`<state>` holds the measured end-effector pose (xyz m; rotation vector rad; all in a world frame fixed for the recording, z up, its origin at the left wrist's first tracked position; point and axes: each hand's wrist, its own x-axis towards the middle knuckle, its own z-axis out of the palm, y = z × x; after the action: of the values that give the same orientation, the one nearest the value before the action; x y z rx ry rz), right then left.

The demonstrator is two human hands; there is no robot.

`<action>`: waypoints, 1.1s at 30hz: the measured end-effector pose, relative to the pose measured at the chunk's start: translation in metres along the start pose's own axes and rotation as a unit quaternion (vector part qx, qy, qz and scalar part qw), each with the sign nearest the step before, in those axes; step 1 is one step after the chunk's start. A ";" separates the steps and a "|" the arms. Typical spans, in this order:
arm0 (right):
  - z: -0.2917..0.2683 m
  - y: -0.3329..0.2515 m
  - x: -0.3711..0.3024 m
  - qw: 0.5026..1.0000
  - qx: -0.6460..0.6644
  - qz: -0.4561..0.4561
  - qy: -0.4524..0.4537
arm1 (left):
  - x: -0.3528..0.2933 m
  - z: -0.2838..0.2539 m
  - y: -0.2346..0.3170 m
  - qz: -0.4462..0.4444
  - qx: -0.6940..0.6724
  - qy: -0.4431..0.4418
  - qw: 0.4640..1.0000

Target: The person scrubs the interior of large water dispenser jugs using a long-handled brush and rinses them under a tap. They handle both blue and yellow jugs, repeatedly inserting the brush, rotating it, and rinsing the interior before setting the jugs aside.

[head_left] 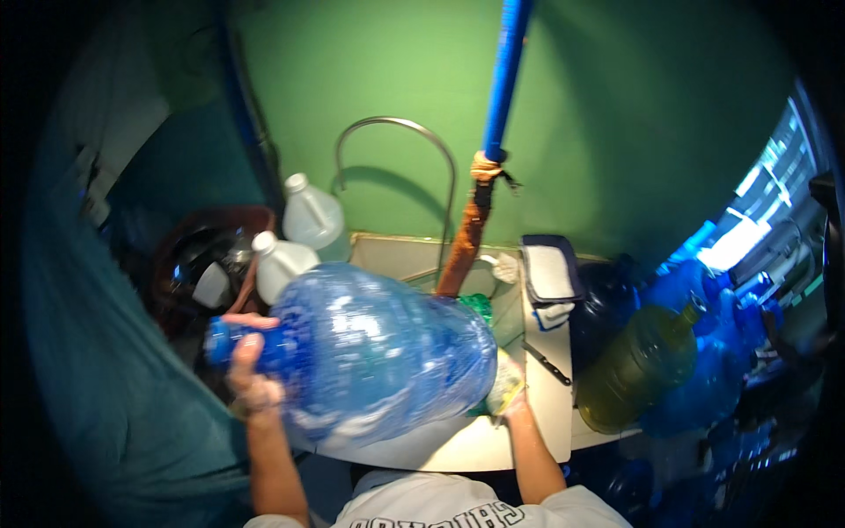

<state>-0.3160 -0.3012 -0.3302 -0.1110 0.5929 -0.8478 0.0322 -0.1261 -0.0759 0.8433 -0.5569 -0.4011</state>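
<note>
A large clear-blue water jug (378,352) lies on its side across the front of the white counter, its surface wet and streaked with suds. My left hand (253,374) is closed round the jug's neck, at the left. At the opposite end my right hand (518,405) presses a yellowish sponge (507,380) to the jug's base; its fingers are partly hidden behind the sponge. Green material (478,305) shows behind the jug.
Two white plastic jugs (312,214) stand behind at left, near a reddish basin (257,218). A curved metal faucet (387,120) rises at the back. Right of the sink lie a knife (547,363) and folded cloths (550,273). Yellowish (638,370) and blue jugs (704,387) crowd the right.
</note>
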 end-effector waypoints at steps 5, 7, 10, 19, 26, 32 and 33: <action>0.073 -0.031 -0.017 0.864 -0.329 -0.374 0.078 | -0.054 0.040 -0.130 0.088 0.131 -0.044 0.987; 0.109 -0.011 -0.025 0.762 -0.462 -0.450 -0.059 | -0.074 0.053 -0.193 0.054 0.231 -0.090 0.967; 0.150 0.013 -0.017 0.377 -0.711 -0.566 -0.179 | -0.097 0.067 -0.271 -0.014 0.146 -0.138 0.980; 0.114 -0.131 0.072 0.334 -0.837 -0.417 0.120 | -0.099 0.059 -0.307 -0.090 0.212 -0.283 0.931; 0.137 -0.195 0.109 0.263 -0.902 -0.340 0.040 | -0.058 0.067 -0.339 -0.206 0.256 -0.346 0.879; 0.150 -0.047 0.137 0.657 -0.745 -0.023 -0.113 | -0.079 0.061 -0.353 -0.079 0.343 -0.199 0.914; 0.156 -0.027 0.143 0.659 -0.750 -0.052 -0.003 | -0.082 0.059 -0.352 -0.074 0.374 -0.202 0.902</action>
<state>-0.1780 -0.4453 -0.2558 -1.6887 1.1678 -0.2395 -0.1079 -0.3296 -0.3461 1.5673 -1.0719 -0.5127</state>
